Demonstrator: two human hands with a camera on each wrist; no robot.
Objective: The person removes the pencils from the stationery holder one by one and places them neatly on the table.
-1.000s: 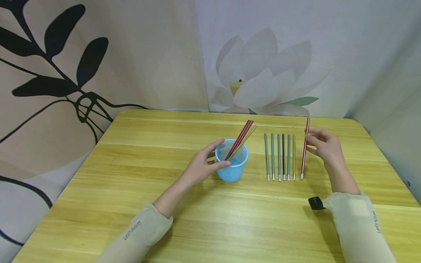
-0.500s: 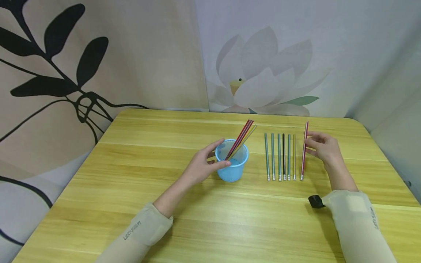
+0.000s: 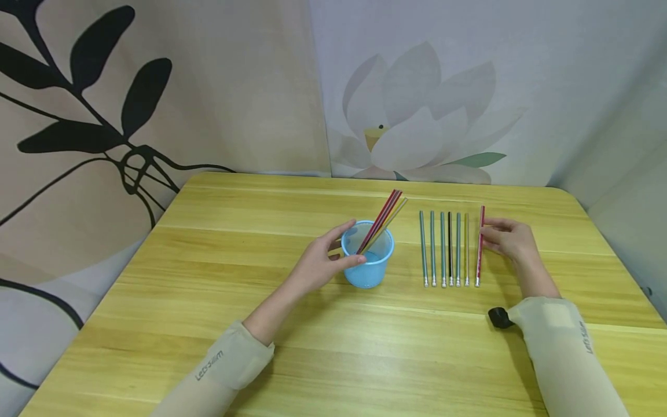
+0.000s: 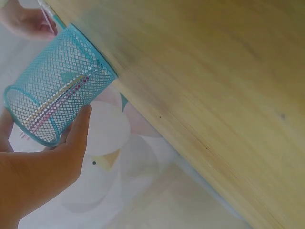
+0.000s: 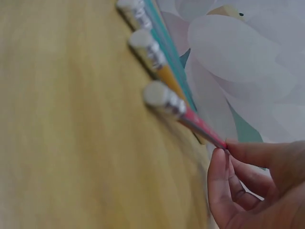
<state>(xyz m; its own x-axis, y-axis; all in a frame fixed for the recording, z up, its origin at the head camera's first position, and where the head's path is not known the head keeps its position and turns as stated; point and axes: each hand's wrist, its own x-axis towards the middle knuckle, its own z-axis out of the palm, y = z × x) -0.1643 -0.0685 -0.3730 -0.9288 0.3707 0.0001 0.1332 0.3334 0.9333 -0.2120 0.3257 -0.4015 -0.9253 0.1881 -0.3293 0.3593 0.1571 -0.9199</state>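
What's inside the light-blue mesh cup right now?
Inside the light-blue mesh cup: slim red pencils and a yellow pencil, leaning. Overlap hides how many red ones there are.

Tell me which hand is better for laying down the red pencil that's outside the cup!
Probably the right hand: it pinches that red pencil close beside the yellow pencil on the table. The left hand is farther off, holding the blue mesh cup.

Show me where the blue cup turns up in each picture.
Head: the blue cup is near the middle, held by the left hand.
Left wrist: upper left, its opening toward the lower left.
Right wrist: not in it.
Shared landmark: the pale wall flower, in all three views.
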